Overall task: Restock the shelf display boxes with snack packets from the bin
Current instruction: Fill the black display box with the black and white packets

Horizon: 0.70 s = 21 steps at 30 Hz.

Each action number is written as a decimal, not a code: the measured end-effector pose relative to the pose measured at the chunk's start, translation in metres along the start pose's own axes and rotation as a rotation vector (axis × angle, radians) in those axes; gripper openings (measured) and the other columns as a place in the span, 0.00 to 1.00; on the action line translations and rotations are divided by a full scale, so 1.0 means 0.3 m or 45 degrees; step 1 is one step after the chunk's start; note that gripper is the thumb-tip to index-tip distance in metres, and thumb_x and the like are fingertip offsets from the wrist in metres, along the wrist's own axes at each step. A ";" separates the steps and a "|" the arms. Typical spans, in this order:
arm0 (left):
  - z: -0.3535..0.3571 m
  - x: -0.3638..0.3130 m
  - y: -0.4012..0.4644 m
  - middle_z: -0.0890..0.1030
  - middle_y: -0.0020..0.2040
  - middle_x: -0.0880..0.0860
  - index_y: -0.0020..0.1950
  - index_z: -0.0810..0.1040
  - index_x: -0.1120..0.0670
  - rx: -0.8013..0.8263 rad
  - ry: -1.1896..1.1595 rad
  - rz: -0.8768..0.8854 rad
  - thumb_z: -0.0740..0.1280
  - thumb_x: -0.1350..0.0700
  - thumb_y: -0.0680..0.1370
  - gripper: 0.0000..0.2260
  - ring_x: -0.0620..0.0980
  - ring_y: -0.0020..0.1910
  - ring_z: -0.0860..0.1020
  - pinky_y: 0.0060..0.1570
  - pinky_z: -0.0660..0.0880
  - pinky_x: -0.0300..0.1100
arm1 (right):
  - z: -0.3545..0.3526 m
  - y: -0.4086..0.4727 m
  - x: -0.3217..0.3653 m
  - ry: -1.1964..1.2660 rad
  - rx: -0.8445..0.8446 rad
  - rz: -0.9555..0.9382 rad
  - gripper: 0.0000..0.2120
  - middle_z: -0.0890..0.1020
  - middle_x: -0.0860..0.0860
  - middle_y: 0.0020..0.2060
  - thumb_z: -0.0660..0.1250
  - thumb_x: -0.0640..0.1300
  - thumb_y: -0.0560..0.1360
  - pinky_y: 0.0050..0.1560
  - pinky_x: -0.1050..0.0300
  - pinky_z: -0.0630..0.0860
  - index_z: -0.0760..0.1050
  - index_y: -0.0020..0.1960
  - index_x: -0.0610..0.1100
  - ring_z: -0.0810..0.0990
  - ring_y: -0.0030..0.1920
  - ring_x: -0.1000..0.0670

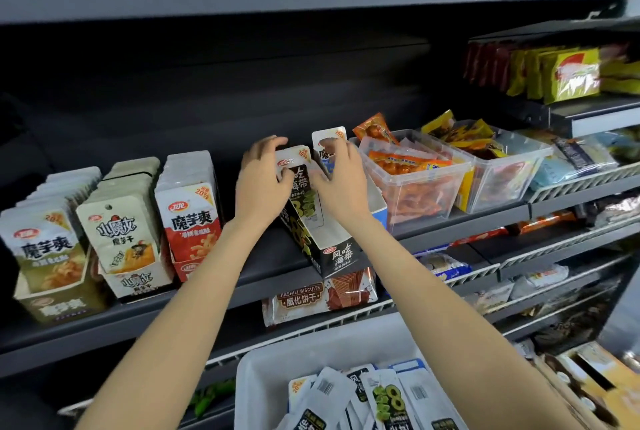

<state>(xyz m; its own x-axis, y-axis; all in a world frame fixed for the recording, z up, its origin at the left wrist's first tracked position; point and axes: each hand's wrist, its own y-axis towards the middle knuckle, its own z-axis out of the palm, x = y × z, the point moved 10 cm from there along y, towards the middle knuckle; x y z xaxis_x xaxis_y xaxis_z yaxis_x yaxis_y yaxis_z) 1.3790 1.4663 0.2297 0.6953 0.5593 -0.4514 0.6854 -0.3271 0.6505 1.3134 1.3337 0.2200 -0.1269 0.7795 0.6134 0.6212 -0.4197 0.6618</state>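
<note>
Black-and-white foil snack packets (300,176) are held upright betw. left hand (260,183) and right hand (341,180), both grips curled on them; black cardboard display box (334,256) lies directly below, long axis running front-to-back.

packets in hand: a small stack of black-and-white snack packets (300,175), upright at frame centre, standing in the back of the black box.
black display box: an open-topped black carton (337,256) with white lettering, on the shelf at centre, angled, mostly hollow toward its front.
bin: a white plastic tub (256,381) at bottom centre, holding loose black, white and blue packets (388,398) lying jumbled.
</note>
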 end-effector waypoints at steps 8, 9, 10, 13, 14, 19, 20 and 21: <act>-0.160 -0.197 -0.399 0.82 0.43 0.50 0.50 0.80 0.58 -0.337 -0.209 0.365 0.61 0.57 0.77 0.10 0.48 0.47 0.76 0.49 0.69 0.35 | -0.222 -0.370 0.011 0.305 0.087 -0.111 0.08 0.81 0.55 0.39 0.64 0.41 0.77 0.41 0.66 0.74 0.75 0.56 0.44 0.79 0.39 0.58; -0.152 -0.208 -0.460 0.82 0.42 0.51 0.49 0.81 0.59 -0.303 -0.256 0.399 0.61 0.58 0.77 0.10 0.49 0.44 0.77 0.48 0.70 0.37 | -0.216 -0.432 -0.011 0.281 0.183 -0.099 0.07 0.82 0.56 0.38 0.64 0.42 0.77 0.38 0.69 0.72 0.76 0.54 0.44 0.79 0.37 0.60; -0.133 -0.212 -0.522 0.82 0.41 0.50 0.48 0.81 0.59 -0.243 -0.289 0.423 0.61 0.58 0.78 0.10 0.49 0.43 0.77 0.46 0.71 0.39 | -0.195 -0.497 -0.043 0.242 0.315 -0.070 0.07 0.81 0.57 0.37 0.64 0.42 0.77 0.36 0.72 0.70 0.77 0.53 0.43 0.78 0.35 0.63; -0.010 -0.180 -0.689 0.82 0.42 0.47 0.48 0.81 0.56 0.090 -0.260 0.363 0.61 0.56 0.78 0.09 0.45 0.43 0.77 0.45 0.74 0.39 | -0.086 -0.724 -0.213 0.010 0.791 0.093 0.05 0.79 0.59 0.37 0.65 0.42 0.77 0.38 0.71 0.69 0.77 0.52 0.47 0.76 0.35 0.64; 0.050 -0.145 -0.737 0.82 0.44 0.45 0.50 0.81 0.53 0.254 -0.213 0.267 0.62 0.55 0.77 0.08 0.43 0.45 0.77 0.45 0.74 0.40 | -0.055 -0.799 -0.276 -0.068 0.929 0.152 0.05 0.79 0.57 0.40 0.65 0.43 0.77 0.40 0.68 0.71 0.76 0.52 0.48 0.76 0.38 0.63; 0.340 0.098 -1.003 0.74 0.64 0.45 0.66 0.71 0.46 1.055 0.076 -0.217 0.65 0.50 0.76 0.18 0.48 0.64 0.70 0.58 0.70 0.44 | 0.018 -1.055 -0.488 -0.629 1.366 0.320 0.22 0.72 0.48 0.64 0.62 0.53 0.77 0.59 0.52 0.71 0.67 0.68 0.47 0.73 0.62 0.44; 0.366 0.123 -1.036 0.72 0.67 0.47 0.69 0.69 0.47 1.118 0.121 -0.252 0.66 0.49 0.75 0.21 0.50 0.66 0.68 0.60 0.69 0.46 | 0.019 -1.084 -0.510 -0.691 1.408 0.374 0.24 0.71 0.46 0.64 0.61 0.55 0.77 0.59 0.52 0.71 0.65 0.69 0.45 0.73 0.62 0.42; 0.388 0.140 -1.064 0.70 0.69 0.48 0.70 0.67 0.47 1.172 0.160 -0.283 0.66 0.48 0.75 0.24 0.51 0.68 0.67 0.62 0.69 0.47 | 0.020 -1.109 -0.526 -0.738 1.443 0.416 0.25 0.72 0.44 0.62 0.60 0.57 0.77 0.57 0.52 0.70 0.65 0.68 0.43 0.73 0.61 0.42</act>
<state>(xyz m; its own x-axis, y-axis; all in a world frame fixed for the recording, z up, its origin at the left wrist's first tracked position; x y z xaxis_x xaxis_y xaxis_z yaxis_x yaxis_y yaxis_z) 1.2145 1.5054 -0.0680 0.5373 0.7408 -0.4032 0.7371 -0.6447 -0.2023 1.1314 1.3532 -0.0996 0.3241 0.9214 0.2143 0.8962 -0.2265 -0.3815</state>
